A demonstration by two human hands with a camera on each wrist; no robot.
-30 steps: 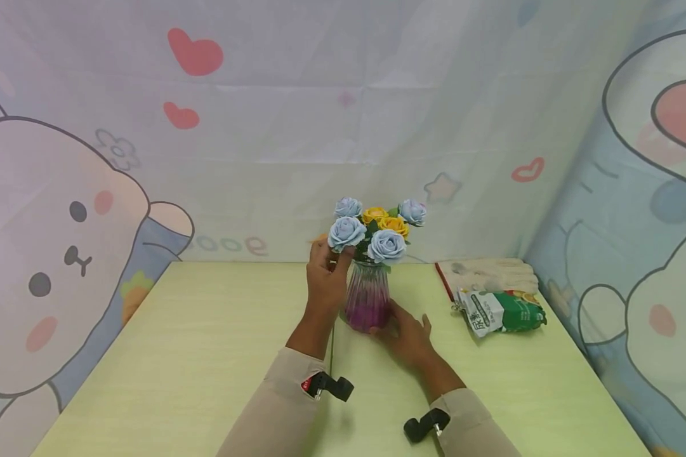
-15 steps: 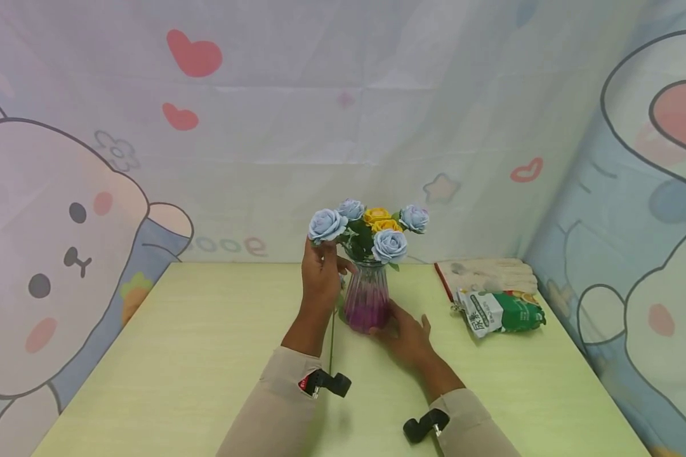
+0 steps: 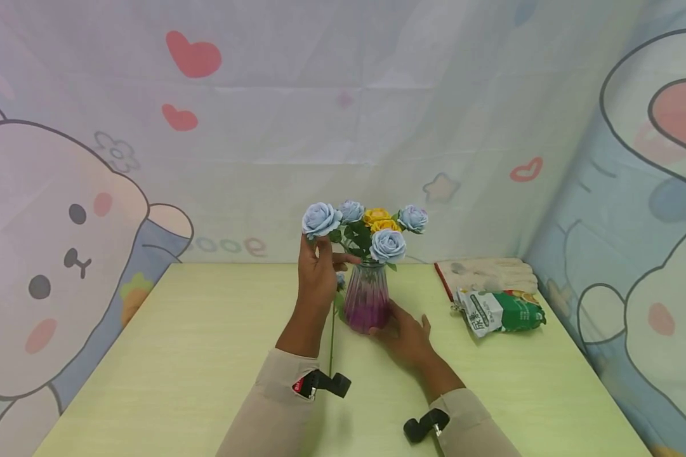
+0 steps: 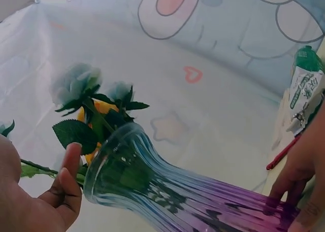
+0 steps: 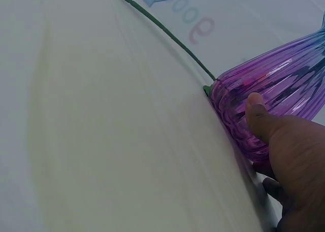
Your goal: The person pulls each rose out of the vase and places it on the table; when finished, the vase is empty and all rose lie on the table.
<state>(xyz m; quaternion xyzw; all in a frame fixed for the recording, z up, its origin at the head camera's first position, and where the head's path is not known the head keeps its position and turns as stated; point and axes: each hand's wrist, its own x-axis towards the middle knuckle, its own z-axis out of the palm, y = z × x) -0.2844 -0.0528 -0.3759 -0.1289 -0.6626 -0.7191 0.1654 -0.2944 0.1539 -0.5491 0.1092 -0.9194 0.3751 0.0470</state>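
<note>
A ribbed glass vase (image 3: 367,304), pale at the neck and purple below, stands on the table holding blue and yellow roses. My left hand (image 3: 316,276) pinches the leftmost blue rose (image 3: 321,219) just below its bloom. Its other fingers reach toward the vase rim; in the left wrist view the rose is mostly hidden by the hand (image 4: 43,191). My right hand (image 3: 405,336) grips the vase's lower right side, thumb (image 5: 256,112) against the purple glass. Left of the vase lies another flower with a long green stem (image 3: 332,343) and a small blue bloom (image 3: 340,280).
At the right rear of the table (image 3: 205,381), a cream work glove (image 3: 491,274) lies beside a thin red stick (image 3: 443,282) and a green-and-white packet (image 3: 501,312). A printed cloth backdrop (image 3: 274,127) rises behind the table and along both sides.
My left hand has drawn the blue rose leftward, away from the other blooms, uncovering the small blue bloom beside the vase. My right hand and the vase have stayed put.
</note>
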